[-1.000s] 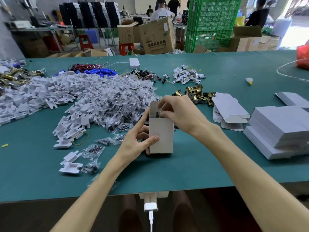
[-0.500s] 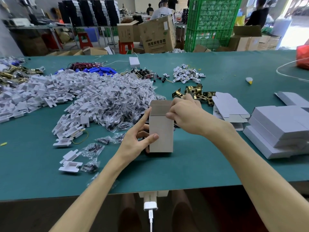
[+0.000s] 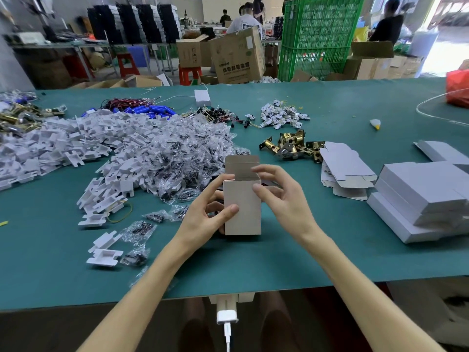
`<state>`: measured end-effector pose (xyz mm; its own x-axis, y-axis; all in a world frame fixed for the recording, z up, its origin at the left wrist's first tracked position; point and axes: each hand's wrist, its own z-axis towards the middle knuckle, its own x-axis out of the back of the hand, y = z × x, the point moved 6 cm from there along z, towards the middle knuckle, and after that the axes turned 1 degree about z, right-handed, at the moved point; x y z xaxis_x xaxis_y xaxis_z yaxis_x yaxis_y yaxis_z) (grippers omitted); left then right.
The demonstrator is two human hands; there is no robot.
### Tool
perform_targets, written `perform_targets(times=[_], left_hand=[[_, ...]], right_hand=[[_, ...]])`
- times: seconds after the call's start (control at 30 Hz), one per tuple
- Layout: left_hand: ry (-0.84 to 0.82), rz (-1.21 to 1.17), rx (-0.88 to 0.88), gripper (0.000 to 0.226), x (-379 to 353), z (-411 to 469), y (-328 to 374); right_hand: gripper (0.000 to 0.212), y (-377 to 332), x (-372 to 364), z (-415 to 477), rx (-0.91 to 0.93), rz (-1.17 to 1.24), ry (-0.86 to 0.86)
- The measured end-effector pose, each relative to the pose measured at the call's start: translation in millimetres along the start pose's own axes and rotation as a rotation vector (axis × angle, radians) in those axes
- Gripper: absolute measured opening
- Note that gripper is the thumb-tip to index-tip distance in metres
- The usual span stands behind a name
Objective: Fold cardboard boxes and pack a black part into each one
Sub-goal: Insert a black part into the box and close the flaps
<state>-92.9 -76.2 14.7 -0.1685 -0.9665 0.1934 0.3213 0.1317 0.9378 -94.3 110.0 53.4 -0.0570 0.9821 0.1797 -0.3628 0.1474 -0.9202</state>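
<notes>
A small white cardboard box (image 3: 244, 212) stands upright on the green table (image 3: 291, 255) near the front edge, its top flap raised. My left hand (image 3: 206, 214) grips its left side, thumb on the front face and fingers behind. My right hand (image 3: 281, 196) is at the box's upper right corner, thumb touching the front edge and index finger reaching over the open top. What is inside the box is hidden. Flat unfolded boxes (image 3: 342, 171) lie to the right, next to a stack of folded white boxes (image 3: 421, 199).
A big heap of white inserts (image 3: 63, 146) and clear bags of small black parts (image 3: 187, 158) fills the left half. Brass latch parts (image 3: 291, 146) lie behind the box. Loose inserts (image 3: 104, 255) and bags lie at front left. People and crates stand beyond the table.
My right hand has come out of the box's top and shifted to its upper right corner. The top flap now stands up in plain view. My left hand keeps its hold.
</notes>
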Motion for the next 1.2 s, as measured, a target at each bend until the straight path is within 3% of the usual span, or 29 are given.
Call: perform_targets(times=[0.2,0.5,0.77,1.03,1.2], left_hand=[[0.006,-0.071,-0.006,0.043,0.0,1.3,2.5],[0.115,-0.179,0.054,0.025,7.8,9.1,-3.8],[0.121,-0.169,0.110,0.021,8.2,7.9,-16.1],[0.121,-0.275,0.164,0.023,7.7,6.7,-16.8],[0.099,-0.326,0.109,0.035,8.2,7.6,-8.7]], right_hand=[[0.017,13.0,-8.7,-8.5,-0.025,0.182,0.102],[0.012,27.5,-14.9,-14.6,-0.053,0.224,0.189],[0.016,45.0,-17.7,-14.5,-0.186,0.278,0.144],[0.018,44.5,-19.5,-15.7,-0.209,0.316,0.152],[0.012,39.0,-19.1,-16.7,-0.177,0.284,0.129]])
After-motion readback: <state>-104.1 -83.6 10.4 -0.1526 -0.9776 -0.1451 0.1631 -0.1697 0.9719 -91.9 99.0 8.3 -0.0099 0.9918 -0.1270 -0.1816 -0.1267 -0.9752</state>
